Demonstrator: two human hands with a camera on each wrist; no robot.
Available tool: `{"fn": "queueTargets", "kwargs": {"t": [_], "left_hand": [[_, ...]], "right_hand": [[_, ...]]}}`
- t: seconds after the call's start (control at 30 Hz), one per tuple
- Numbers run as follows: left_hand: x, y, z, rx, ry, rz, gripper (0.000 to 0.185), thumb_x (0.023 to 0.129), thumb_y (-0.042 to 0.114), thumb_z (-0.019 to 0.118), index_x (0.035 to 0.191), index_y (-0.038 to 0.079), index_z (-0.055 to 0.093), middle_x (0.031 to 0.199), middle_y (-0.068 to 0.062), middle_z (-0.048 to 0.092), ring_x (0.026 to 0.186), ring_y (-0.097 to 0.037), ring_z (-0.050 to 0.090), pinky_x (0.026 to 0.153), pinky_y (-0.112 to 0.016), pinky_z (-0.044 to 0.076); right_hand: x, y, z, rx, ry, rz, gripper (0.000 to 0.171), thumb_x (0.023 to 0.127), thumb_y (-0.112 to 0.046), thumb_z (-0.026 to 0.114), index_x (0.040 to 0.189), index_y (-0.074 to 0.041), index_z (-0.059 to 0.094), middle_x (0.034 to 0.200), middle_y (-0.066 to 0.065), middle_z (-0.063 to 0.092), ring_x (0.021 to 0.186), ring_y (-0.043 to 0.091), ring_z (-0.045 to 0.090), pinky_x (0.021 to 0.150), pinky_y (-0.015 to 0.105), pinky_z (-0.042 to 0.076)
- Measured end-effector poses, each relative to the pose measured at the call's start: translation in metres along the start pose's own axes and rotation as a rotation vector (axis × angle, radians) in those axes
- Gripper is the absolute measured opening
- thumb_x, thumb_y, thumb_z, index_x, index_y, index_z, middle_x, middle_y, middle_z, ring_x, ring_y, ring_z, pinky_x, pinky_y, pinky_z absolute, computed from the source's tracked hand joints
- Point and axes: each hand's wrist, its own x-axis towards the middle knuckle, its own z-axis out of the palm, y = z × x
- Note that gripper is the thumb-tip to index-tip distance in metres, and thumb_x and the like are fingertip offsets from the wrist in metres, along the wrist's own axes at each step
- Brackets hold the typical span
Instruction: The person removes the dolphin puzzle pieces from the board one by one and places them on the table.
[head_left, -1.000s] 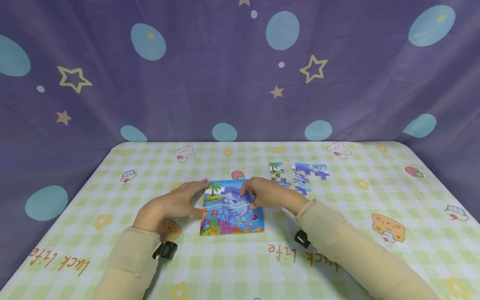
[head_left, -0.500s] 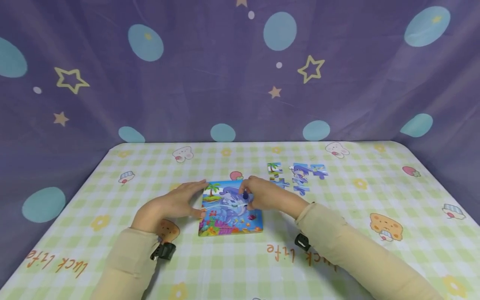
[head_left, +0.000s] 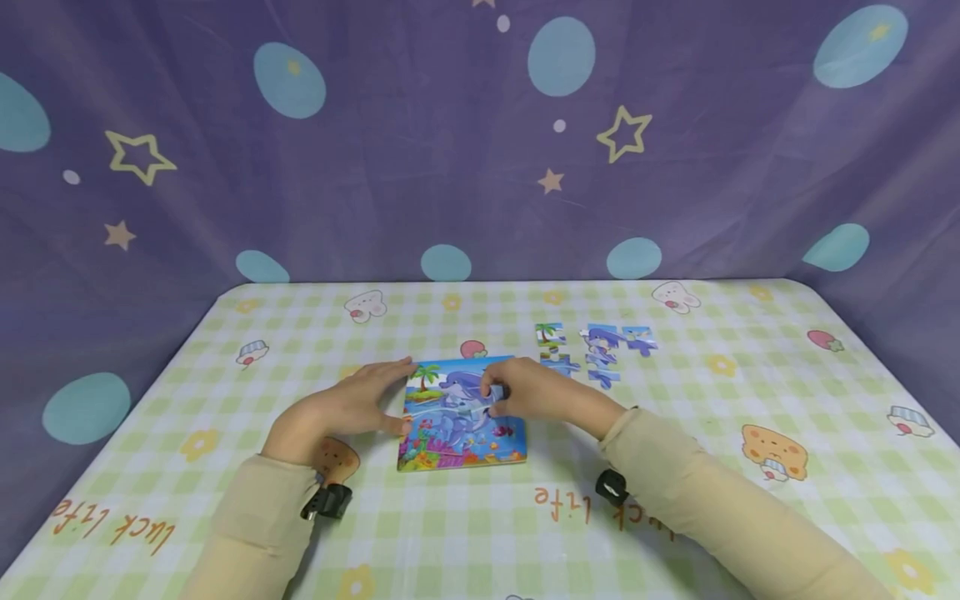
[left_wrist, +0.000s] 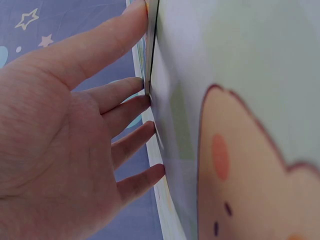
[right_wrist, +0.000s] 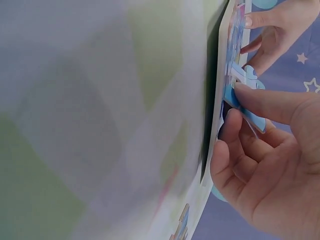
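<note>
A jigsaw puzzle (head_left: 450, 429) with a dolphin picture lies in its flat board at the middle of the table. My left hand (head_left: 341, 408) rests at its left side, thumb and fingertips against the board's edge, fingers spread and fairly straight in the left wrist view. Over the puzzle's right part, my right hand (head_left: 536, 390) pinches a blue jigsaw piece (right_wrist: 257, 121) between thumb and fingers. That piece is tilted up from the picture in the right wrist view; the fingers partly hide it.
Several loose jigsaw pieces lie behind and right of the board, among them a palm tree piece (head_left: 550, 334), a dolphin piece (head_left: 602, 338) and a blue corner piece (head_left: 640, 338). A checked cloth (head_left: 675, 433) covers the table; a purple curtain (head_left: 405, 183) stands behind.
The right hand's fingers have shifted slightly on the puzzle's right part, and a piece there has tipped up between them. The left hand and the board stay in place.
</note>
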Motion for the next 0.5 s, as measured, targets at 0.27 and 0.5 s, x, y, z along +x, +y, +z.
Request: {"fn": "queueTargets", "kwargs": {"t": [0.27, 0.5], "left_hand": [[0.0, 0.0, 0.0, -0.006, -0.002, -0.004, 0.089, 0.088, 0.035, 0.076, 0.155, 0.001, 0.028, 0.161, -0.019, 0.021, 0.146, -0.045, 0.016, 0.113, -0.065, 0.018], [0.001, 0.0, 0.0, 0.001, -0.001, -0.014, 0.089, 0.087, 0.036, 0.076, 0.155, 0.002, 0.028, 0.162, -0.018, 0.021, 0.146, -0.044, 0.016, 0.114, -0.065, 0.018]], "right_hand": [[-0.005, 0.004, -0.004, 0.079, 0.023, 0.001, 0.011, 0.09, -0.005, 0.072, 0.098, -0.01, 0.066, 0.081, -0.001, 0.057, 0.067, 0.012, 0.041, 0.065, 0.026, 0.037], [-0.018, 0.011, -0.009, 0.102, 0.084, -0.008, 0.011, 0.091, -0.005, 0.071, 0.1, -0.008, 0.066, 0.076, -0.001, 0.056, 0.061, 0.011, 0.041, 0.058, 0.025, 0.037]]}}
